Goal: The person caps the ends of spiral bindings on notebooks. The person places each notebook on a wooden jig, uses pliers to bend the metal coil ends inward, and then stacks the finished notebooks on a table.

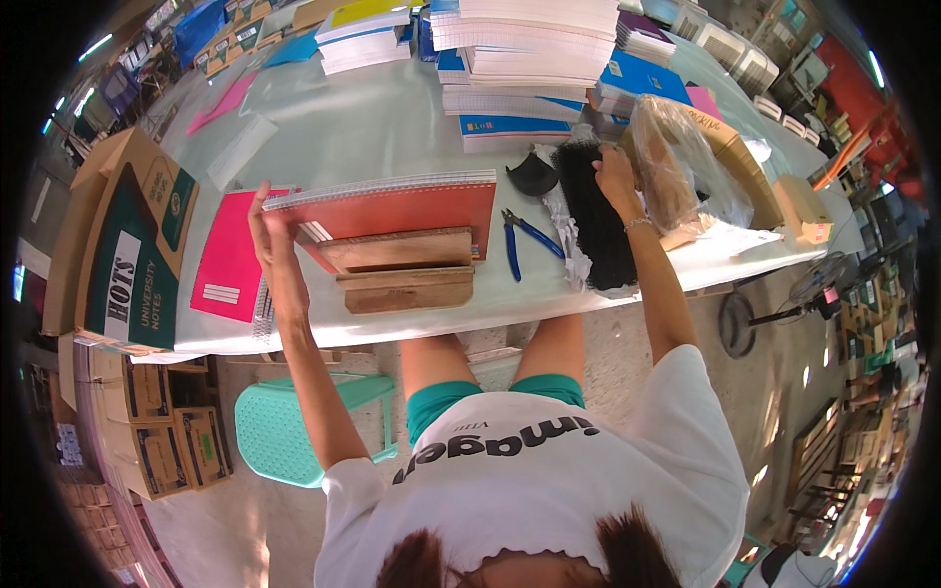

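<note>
A person in a white shirt is working at a pale-topped table (372, 108), and a small wooden stand (412, 294) sits near its close edge, so I'll place things by that stand. A red notebook (392, 208) stands on edge just behind the stand's front boards, tilted, its lower edge partly hidden by the wood and its pale page edges uppermost. The left hand (272, 235) is up against the notebook's left end, beyond the left side of the stand, with fingers stretched upward along the corner; I can't tell whether the thumb pinches the cover.

The right hand (615, 176) reaches well to the right of the stand and touches the far end of a black bristly bundle (593, 225). Its fingers are bent down over the strands, but I can't make out whether they pinch any. The bundle lies on crumpled white paper (563, 230).

Between stand and bundle lie blue-handled pliers (512, 251), their handles apart, with a curved black piece (534, 176) just beyond them. Left of the stand, a pink notebook (225, 257) lies flat, and farther left stands a cardboard box (137, 240). Behind the stand rises a tall stack of notebooks (529, 59). Right of it, past the bundle, a clear plastic bag (676, 167) bulges from an open carton (760, 186). A green stool (284, 431) stands on the floor, below and left of the stand.
</note>
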{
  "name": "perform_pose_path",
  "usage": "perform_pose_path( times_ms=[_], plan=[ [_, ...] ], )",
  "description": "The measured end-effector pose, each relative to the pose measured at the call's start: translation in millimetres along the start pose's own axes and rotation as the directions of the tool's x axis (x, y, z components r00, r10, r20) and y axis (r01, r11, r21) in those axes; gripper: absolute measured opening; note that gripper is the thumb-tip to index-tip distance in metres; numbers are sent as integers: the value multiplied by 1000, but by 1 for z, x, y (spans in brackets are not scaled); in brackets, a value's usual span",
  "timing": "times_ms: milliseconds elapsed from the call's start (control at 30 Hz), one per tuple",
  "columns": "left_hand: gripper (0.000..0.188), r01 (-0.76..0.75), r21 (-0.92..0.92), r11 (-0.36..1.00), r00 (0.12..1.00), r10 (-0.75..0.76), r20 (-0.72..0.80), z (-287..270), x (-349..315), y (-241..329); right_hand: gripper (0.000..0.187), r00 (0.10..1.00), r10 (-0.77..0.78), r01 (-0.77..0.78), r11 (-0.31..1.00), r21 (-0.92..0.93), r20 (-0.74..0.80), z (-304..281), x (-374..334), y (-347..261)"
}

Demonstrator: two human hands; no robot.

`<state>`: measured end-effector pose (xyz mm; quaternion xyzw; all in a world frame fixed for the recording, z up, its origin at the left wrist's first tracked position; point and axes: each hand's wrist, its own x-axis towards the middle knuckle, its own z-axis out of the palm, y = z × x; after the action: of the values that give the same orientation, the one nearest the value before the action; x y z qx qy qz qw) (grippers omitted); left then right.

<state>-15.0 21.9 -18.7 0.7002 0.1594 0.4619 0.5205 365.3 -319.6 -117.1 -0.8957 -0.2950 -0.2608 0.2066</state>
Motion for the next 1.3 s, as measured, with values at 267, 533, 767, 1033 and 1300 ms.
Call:
perform_pose_path(
  times_ms=[267, 533, 767, 1033, 1300],
  plan=[
    [58, 138, -56, 989, 982, -144, -120, 7, 9, 16, 37, 945, 141, -135, 990, -41, 294, -18, 19, -15],
    [49, -371, 565, 737, 849, 516, -116, 66, -39, 49, 33, 951, 147, -171, 983, 66, 273, -25, 35, 2],
    [55, -465, 627, 625, 873, 440, 209, 126, -57, 65, 30, 962, -159, 70, 932, 356, 224, -77, 48, -51],
    [44, -438, 590, 678, 893, 403, 200, 148, -48, 65, 26, 879, -342, -23, 664, 748, 331, -166, 23, -160],
    [34, -422, 637, 645, 899, 386, 205, 151, -47, 64, 22, 877, -312, -113, 606, 787, 366, -176, 10, -194]
  ],
)
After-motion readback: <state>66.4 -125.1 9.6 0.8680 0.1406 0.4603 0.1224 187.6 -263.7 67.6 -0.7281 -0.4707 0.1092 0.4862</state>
